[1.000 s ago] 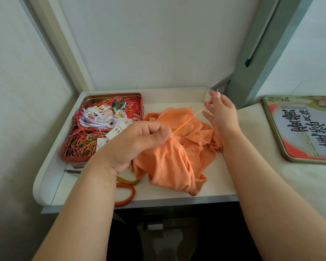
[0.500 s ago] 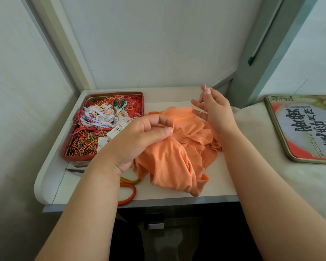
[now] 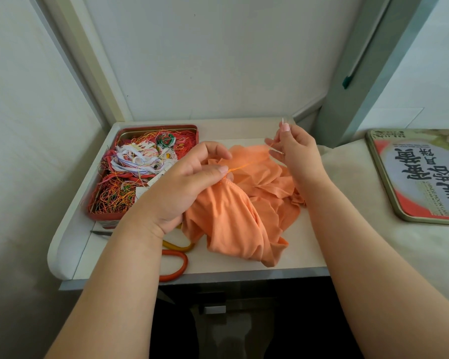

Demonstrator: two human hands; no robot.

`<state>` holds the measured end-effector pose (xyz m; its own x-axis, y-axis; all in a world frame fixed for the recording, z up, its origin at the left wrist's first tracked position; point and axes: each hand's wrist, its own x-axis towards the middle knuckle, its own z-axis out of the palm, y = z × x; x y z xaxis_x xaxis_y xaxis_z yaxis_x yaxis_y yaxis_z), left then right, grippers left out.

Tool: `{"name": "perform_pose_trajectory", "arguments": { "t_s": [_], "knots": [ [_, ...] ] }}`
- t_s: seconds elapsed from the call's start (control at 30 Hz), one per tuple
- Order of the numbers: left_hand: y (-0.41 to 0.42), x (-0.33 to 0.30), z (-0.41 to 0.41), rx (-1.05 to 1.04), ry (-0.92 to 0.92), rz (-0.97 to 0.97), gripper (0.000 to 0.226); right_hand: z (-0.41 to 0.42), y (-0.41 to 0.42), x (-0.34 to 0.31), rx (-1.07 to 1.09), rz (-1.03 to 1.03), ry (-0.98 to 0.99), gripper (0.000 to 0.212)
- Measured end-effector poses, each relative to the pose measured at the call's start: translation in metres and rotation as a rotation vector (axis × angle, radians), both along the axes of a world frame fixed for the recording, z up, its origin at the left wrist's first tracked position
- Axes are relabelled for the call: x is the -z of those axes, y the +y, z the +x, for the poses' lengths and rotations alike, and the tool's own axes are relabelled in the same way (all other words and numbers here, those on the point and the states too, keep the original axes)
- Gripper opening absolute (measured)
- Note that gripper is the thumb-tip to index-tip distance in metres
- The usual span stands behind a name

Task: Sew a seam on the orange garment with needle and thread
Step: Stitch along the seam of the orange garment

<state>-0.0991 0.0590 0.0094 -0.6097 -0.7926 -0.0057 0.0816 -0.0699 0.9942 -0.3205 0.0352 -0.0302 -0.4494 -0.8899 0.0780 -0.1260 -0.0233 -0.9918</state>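
Head view shows your small white shelf [image 3: 306,257] carrying everything; the orange garment [image 3: 233,216] lies heaped across its middle and front, one fold nearly at the front edge; the red tin of threads [image 3: 195,130] sits at the back-left corner, and the scissors [image 3: 175,265] lie at the front edge under your left wrist; bare room is at the front-right corner and along the back edge. Your left hand [image 3: 182,187] pinches the seam fold between thumb and forefinger; your right hand [image 3: 293,149] pinches the needle [image 3: 283,123] upright near the back edge. A second ago the orange thread [image 3: 240,166] ran taut and straight between your hands; now it sags, your right hand having come in closer; I judge one stitch drawn through, and the next entry due beside your left thumb.
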Motion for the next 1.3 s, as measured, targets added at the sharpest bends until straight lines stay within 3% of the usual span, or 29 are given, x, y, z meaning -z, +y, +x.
{"name": "perform_pose_trajectory", "arguments": {
  "t_s": [0.27,0.3,0.4,0.5,0.6,0.73,0.83,0.93,1.0,1.1,1.3],
  "knots": [
    [0.002,-0.004,0.004,0.016,-0.004,-0.092,0.012,-0.014,-0.005,0.020,0.022,0.145,0.379,0.033],
    [0.002,-0.004,0.005,0.027,0.005,-0.101,0.020,-0.015,-0.005,0.022,0.011,0.167,0.417,0.034],
    [0.000,-0.004,0.010,0.050,0.028,-0.078,0.036,-0.018,-0.006,0.027,0.003,0.208,0.491,0.035],
    [0.000,-0.003,0.015,0.061,0.052,-0.056,0.035,-0.019,-0.004,0.027,0.008,0.235,0.539,0.027],
    [-0.001,-0.004,0.021,0.063,0.077,-0.036,0.034,-0.021,-0.006,0.029,0.014,0.232,0.588,0.035],
    [0.001,-0.008,0.023,-0.017,0.128,-0.057,0.016,-0.022,-0.008,0.028,0.074,0.268,0.523,0.023],
    [0.000,-0.012,0.021,-0.165,0.151,-0.034,0.010,-0.023,-0.010,0.024,0.125,0.222,0.175,0.030],
    [-0.009,-0.003,0.018,-0.337,-0.088,-0.138,0.010,-0.021,-0.003,0.014,0.113,0.245,-0.130,0.029],
    [-0.014,0.006,0.014,-0.422,-0.265,-0.222,0.014,-0.018,0.001,0.006,0.106,0.300,-0.105,0.030],
    [-0.013,0.010,0.004,-0.449,-0.321,-0.259,0.011,0.001,0.013,-0.015,0.017,0.270,-0.047,0.031],
    [-0.011,0.010,-0.003,-0.457,-0.343,-0.305,0.007,0.043,0.048,-0.047,-0.619,0.205,0.084,0.030]
  ]
}}
